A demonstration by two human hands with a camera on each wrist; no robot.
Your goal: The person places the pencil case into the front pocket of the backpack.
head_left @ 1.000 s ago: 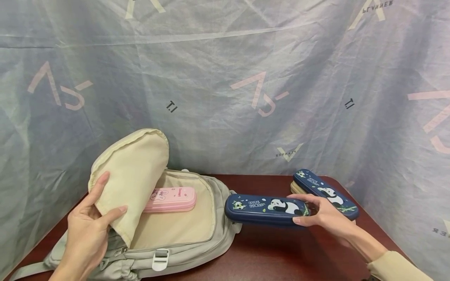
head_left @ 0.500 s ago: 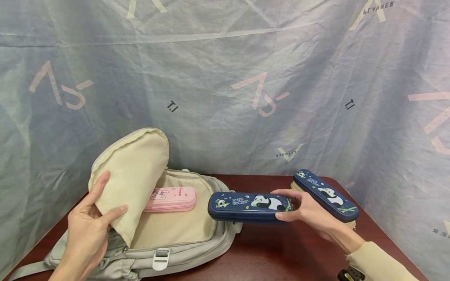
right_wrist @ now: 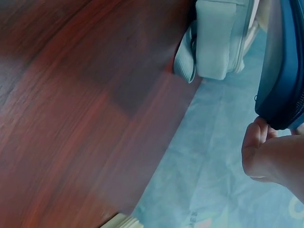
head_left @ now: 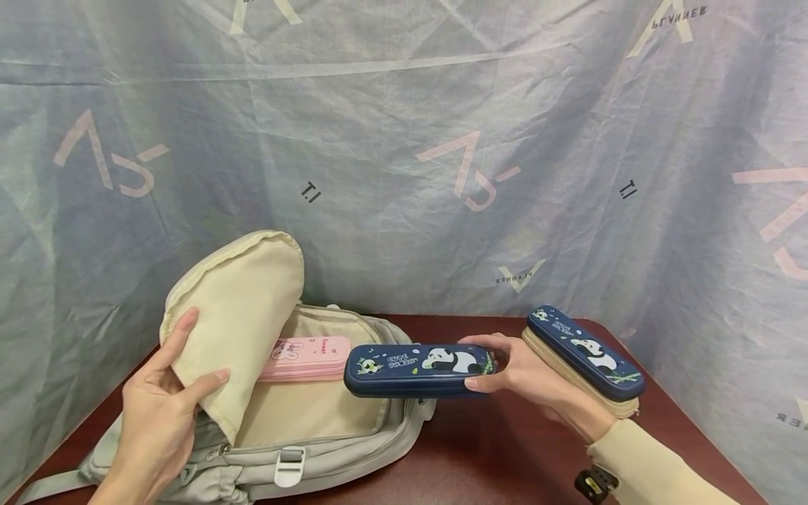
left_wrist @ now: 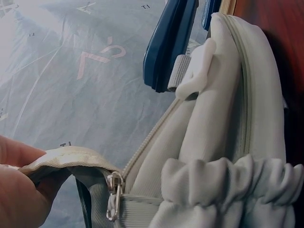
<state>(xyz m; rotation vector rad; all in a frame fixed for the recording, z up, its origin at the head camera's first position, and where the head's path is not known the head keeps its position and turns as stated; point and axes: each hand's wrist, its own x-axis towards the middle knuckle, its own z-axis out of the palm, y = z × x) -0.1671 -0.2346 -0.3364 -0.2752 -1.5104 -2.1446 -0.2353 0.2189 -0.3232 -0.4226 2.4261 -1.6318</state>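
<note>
A pale grey-green backpack (head_left: pixel 341 456) lies on the table with its cream-lined front flap (head_left: pixel 243 301) raised. My left hand (head_left: pixel 160 403) pinches the edge of that flap between thumb and fingers. Inside the open compartment rests a pink pencil case (head_left: pixel 322 354) with a rabbit print, partly hidden by the flap. My right hand (head_left: pixel 517 372) grips the right end of a navy panda pencil case (head_left: pixel 410 372), whose left end overlaps the backpack's opening and the pink case's edge in the head view. In the right wrist view the navy case is seen from below, above the table.
Another navy panda pencil case (head_left: pixel 587 347) sits on top of a beige case (head_left: pixel 562 372) at the table's right. The dark red table (head_left: pixel 480 456) is bordered by a grey printed curtain (head_left: pixel 391 175) at the back and sides.
My right hand has moved left with the navy pencil case, bringing its left end from the backpack's right edge to over the open compartment. The left hand has stayed on the flap.
</note>
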